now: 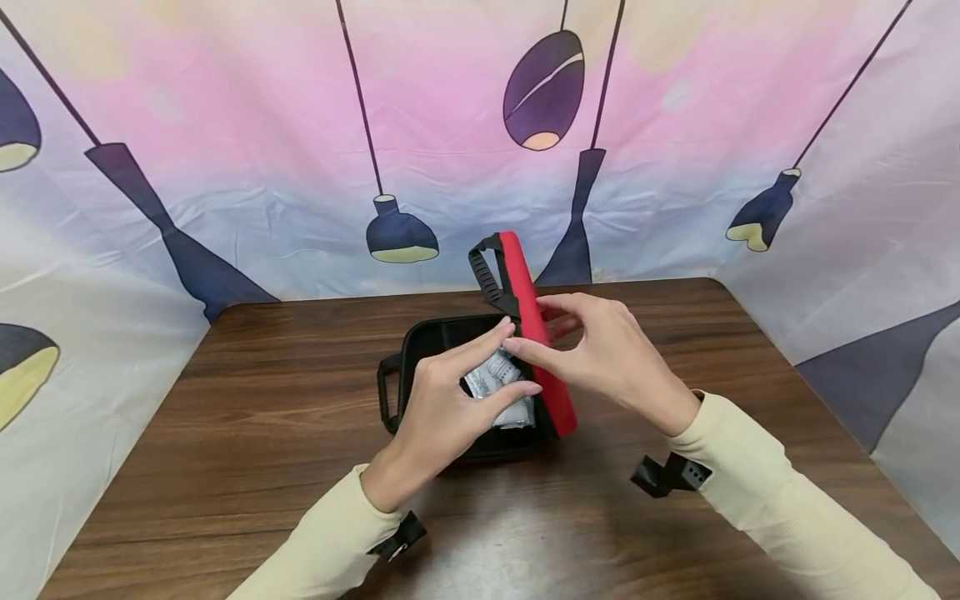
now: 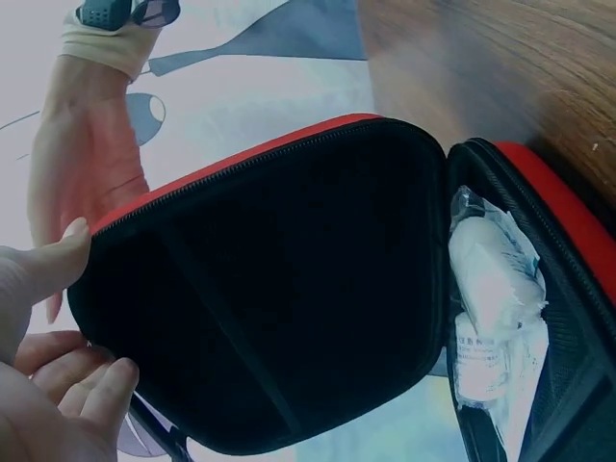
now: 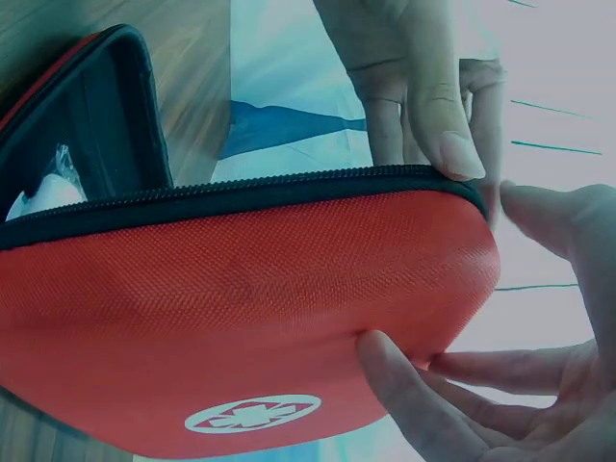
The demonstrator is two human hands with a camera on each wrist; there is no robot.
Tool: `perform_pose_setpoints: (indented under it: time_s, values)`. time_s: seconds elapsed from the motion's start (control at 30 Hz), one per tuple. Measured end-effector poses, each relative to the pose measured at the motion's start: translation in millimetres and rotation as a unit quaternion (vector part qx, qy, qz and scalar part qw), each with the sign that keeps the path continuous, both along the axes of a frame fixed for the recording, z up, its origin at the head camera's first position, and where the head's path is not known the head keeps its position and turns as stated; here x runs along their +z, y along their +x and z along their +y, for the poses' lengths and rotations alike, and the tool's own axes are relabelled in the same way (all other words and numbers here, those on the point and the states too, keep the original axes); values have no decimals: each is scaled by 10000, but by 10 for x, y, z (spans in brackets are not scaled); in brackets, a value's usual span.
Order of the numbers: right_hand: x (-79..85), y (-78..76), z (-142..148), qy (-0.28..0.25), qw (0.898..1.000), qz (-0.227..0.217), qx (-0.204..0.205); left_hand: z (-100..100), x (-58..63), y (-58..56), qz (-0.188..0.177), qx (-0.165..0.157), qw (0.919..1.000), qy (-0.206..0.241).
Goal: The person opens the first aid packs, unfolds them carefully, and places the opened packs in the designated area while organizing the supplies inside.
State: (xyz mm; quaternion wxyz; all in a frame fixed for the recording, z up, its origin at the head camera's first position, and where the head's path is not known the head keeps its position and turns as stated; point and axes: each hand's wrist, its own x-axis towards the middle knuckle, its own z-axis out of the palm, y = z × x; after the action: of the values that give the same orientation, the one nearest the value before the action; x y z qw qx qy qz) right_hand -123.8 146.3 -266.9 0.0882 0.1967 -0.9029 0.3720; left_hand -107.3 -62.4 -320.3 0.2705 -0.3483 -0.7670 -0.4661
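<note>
A red first-aid case [image 1: 408,367] with black lining lies unzipped, its red lid [image 1: 528,292] raised on the right. My left hand [image 1: 442,392] holds the lid's zipped edge, thumb on one face and fingers round the other. From the outer side, my right hand [image 1: 607,350] grips the same lid near its corner, fingertips on the red shell and thumb at the rim. A white oval emblem [image 3: 252,414] marks the shell. Clear-wrapped white packets [image 2: 496,279] rest in the base. The inside of the lid shows a dark strap [image 2: 226,318].
The case stands on a brown wooden table [image 1: 285,400]. A black handle [image 1: 487,275] sticks out from the lid, and another loop [image 1: 386,392] from the base. Behind hangs a cloth [image 1: 262,167] printed with lamps. Black wrist cameras [image 1: 667,475] sit on both sleeves.
</note>
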Motion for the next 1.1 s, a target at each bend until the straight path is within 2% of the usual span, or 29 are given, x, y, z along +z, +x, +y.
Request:
perform_pose_setpoints:
  time_s: [0.07, 0.17, 0.23, 0.33, 0.4, 0.5, 0.6, 0.73, 0.87, 0.97, 1.1]
  values:
    - [2, 6, 15, 3, 10000, 29, -29, -17, 7, -7, 6, -46, 9999, -106]
    - [3, 14, 50, -25, 10000, 28, -75, -114, 18, -3, 24, 83, 9996, -276]
    - [5, 18, 89, -49, 9999, -18, -129, -227, 19, 10, -40, 319, 9988, -362]
    - [8, 26, 167, -139, 9995, -142, -228, -434, -10, 28, -292, 902, 9940, -549]
    - [7, 37, 229, -244, 9991, -191, -293, -578, -55, 28, -557, 1373, 9854, -841]
    - [-5, 57, 317, -448, 9981, -189, -374, -789, -156, -12, -1023, 1975, 9634, -1499]
    - [-31, 78, 393, -633, 9970, -126, -416, -988, -272, -66, -1681, 2203, 9376, -2100]
    - [-79, 92, 478, -767, 9960, -7, -463, -1193, -404, -131, -2688, 2111, 9062, -2489]
    - [-133, 94, 554, -895, 9944, 93, -546, -1290, -508, -180, -3771, 1632, 8817, -2318]
    - [-185, 84, 615, -992, 9933, 156, -577, -1307, -563, -201, -4376, 1269, 8685, -1952]
    - [-294, 43, 699, -1127, 9923, 27, -505, -1312, -609, -224, -4637, 1083, 8626, -1707]
